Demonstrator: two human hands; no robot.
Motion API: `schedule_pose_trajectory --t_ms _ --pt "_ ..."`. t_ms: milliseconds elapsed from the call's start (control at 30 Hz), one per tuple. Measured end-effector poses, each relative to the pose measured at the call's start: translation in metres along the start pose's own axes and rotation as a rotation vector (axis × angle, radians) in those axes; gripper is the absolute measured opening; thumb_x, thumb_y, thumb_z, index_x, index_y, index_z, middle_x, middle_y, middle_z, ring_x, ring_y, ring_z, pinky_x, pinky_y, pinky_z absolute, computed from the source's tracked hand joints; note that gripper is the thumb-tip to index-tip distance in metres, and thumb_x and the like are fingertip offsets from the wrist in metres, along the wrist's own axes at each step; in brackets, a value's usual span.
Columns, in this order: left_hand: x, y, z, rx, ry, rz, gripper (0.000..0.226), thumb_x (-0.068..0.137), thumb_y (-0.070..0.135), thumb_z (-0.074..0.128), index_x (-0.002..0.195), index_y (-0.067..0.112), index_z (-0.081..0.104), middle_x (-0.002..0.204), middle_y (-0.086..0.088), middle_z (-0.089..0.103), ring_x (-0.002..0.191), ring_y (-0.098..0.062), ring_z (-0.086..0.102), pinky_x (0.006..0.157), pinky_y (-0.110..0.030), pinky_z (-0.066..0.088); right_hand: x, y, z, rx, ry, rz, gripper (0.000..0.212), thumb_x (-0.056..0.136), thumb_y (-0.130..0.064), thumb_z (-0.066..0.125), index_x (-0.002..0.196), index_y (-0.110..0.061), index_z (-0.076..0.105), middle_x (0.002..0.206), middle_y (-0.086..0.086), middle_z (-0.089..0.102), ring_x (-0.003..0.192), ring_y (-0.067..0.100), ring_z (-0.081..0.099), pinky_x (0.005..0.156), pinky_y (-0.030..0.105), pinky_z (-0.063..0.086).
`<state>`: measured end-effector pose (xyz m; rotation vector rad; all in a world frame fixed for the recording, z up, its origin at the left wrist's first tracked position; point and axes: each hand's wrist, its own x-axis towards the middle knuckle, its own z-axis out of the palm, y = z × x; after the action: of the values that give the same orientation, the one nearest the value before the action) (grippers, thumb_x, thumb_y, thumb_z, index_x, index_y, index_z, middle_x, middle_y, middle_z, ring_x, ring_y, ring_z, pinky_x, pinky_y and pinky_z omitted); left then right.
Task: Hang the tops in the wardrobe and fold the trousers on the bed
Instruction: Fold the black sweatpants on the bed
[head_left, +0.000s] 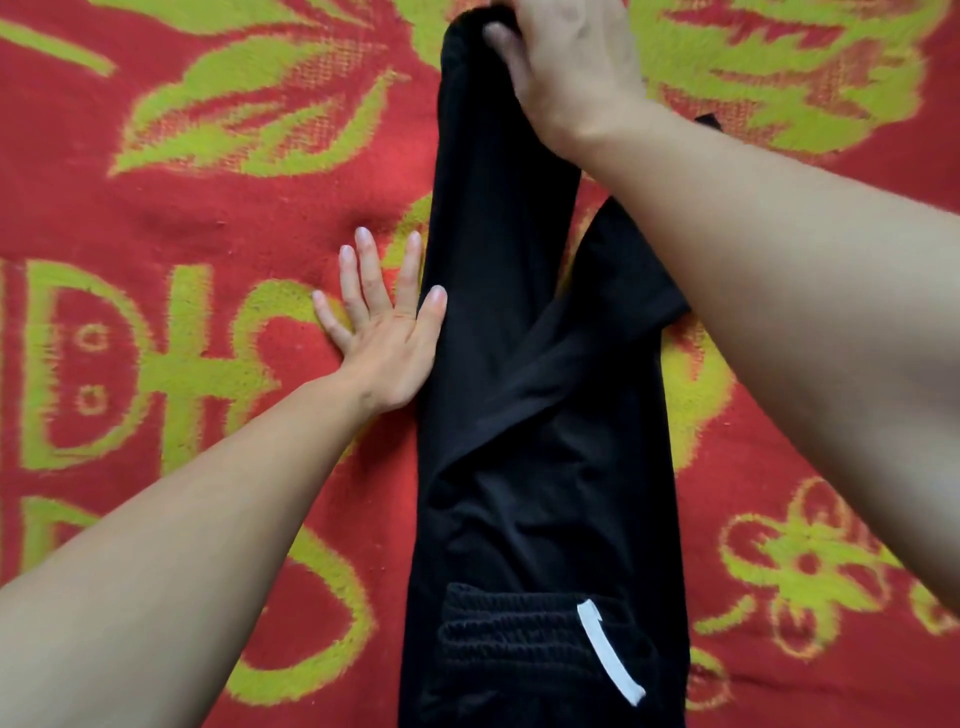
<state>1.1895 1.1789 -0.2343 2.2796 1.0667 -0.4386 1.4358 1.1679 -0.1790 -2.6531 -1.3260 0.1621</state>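
Lying palm down on the bedcover (208, 208), the left hand (387, 340) has its fingers straight and spread. Three of them rest on the red and yellow-green weave. The forefinger lies just beside the left edge of the trousers (540, 467), and the thumb rests on the black cloth at that edge. This hand pinches nothing.

The trousers lie on the bedcover in one long black band down the middle of the view, running from the near edge to the far edge. At the near end is the ribbed waistband (519, 623), with a white strip (610, 652) slanting across its right side. Halfway up, a fold of cloth crosses the band on a slant. To the right of it, part of a leg sticks out sideways and passes under the right forearm.

At the far end the right hand (566, 67) grips the top of the trousers, back of the hand upward. Its fingers are curled round a bunch of the black cloth. Whether that end is lifted clear of the bedcover cannot be told.
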Motion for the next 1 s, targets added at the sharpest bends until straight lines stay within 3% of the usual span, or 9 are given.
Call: schedule_pose_trajectory --t_ms 100,233,300,433,500,567,733,900,1000 --pt "0.0 0.001 -0.001 -0.001 0.004 -0.009 0.059 0.104 0.05 0.017 0.152 0.043 -0.016 0.158 -0.001 -0.036 0.144 -0.019 -0.035 0.111 -0.055 -0.023 -0.004 -0.002 0.011 -0.037 -0.145 0.009 0.041 0.104 -0.043 0.041 0.131 -0.015 0.053 0.138 0.012 0.05 0.127 0.03 0.046 0.098 0.042 0.039" --pt "-0.001 0.001 0.0 0.015 0.005 -0.004 0.061 0.103 0.051 0.018 0.153 0.041 -0.016 0.158 -0.002 -0.036 0.144 -0.02 -0.034 0.11 -0.056 -0.023 -0.039 0.025 -0.002 0.193 0.164 0.304 0.058 0.098 -0.062 0.033 0.136 -0.021 0.051 0.134 0.002 0.05 0.125 0.02 0.047 0.1 0.026 0.034" --pt "-0.001 0.0 0.0 0.005 -0.001 0.005 0.061 0.103 0.052 0.018 0.152 0.041 -0.017 0.157 -0.003 -0.037 0.144 -0.02 -0.035 0.11 -0.057 -0.023 -0.071 0.046 -0.012 0.267 0.188 0.478 0.068 0.093 -0.071 0.035 0.137 -0.021 0.051 0.135 0.003 0.047 0.128 0.019 0.043 0.1 0.024 0.029" --pt "0.0 -0.001 -0.001 -0.006 -0.017 0.015 0.063 0.103 0.054 0.018 0.152 0.042 -0.019 0.156 -0.003 -0.039 0.143 -0.021 -0.037 0.109 -0.058 -0.024 -0.138 0.082 -0.022 0.207 -0.188 0.847 0.085 0.079 -0.084 0.047 0.135 -0.019 0.052 0.142 0.017 0.044 0.137 0.036 0.035 0.113 0.042 0.028" --pt "0.0 -0.002 0.0 -0.001 -0.014 0.014 0.063 0.102 0.055 0.018 0.151 0.042 -0.02 0.156 -0.003 -0.039 0.143 -0.021 -0.037 0.109 -0.058 -0.024 -0.151 0.094 -0.028 0.219 -0.297 0.842 0.061 0.08 -0.073 0.06 0.112 -0.021 0.061 0.126 0.015 0.057 0.124 0.035 0.049 0.1 0.042 0.041" --pt "0.0 -0.003 0.001 -0.002 -0.006 0.021 0.064 0.102 0.056 0.018 0.151 0.043 -0.019 0.156 -0.003 -0.038 0.143 -0.021 -0.036 0.109 -0.058 -0.024 -0.151 0.097 -0.04 0.433 -0.311 0.847 0.037 0.083 -0.058 0.069 0.081 -0.023 0.056 0.093 0.005 0.063 0.09 0.027 0.058 0.07 0.035 0.045" --pt "-0.002 -0.004 -0.002 -0.05 -0.008 0.035 0.064 0.1 0.06 0.019 0.152 0.044 -0.015 0.158 -0.001 -0.036 0.144 -0.019 -0.035 0.109 -0.055 -0.025 -0.123 0.08 -0.08 1.265 -0.259 0.999 0.01 0.091 -0.019 0.06 0.082 -0.022 0.058 0.067 -0.005 0.061 0.055 0.007 0.054 0.041 0.016 0.031" --pt "-0.008 -0.002 -0.01 -0.119 0.047 0.029 0.052 0.106 0.042 0.024 0.154 0.046 0.006 0.164 0.003 -0.021 0.148 -0.015 -0.023 0.115 -0.051 -0.019 -0.069 0.025 -0.101 1.718 -0.106 0.796 0.019 0.097 -0.009 0.054 0.079 -0.014 0.05 0.069 0.001 0.052 0.059 0.01 0.055 0.047 0.016 0.043" --pt "-0.013 -0.002 -0.015 -0.214 0.086 0.037 0.046 0.108 0.036 0.024 0.153 0.044 0.02 0.165 0.006 -0.01 0.15 -0.011 -0.015 0.117 -0.047 -0.016 -0.05 -0.023 -0.085 1.694 -0.257 0.677 0.017 0.102 -0.023 0.057 0.104 -0.007 0.052 0.096 0.014 0.057 0.09 0.023 0.065 0.075 0.028 0.061"
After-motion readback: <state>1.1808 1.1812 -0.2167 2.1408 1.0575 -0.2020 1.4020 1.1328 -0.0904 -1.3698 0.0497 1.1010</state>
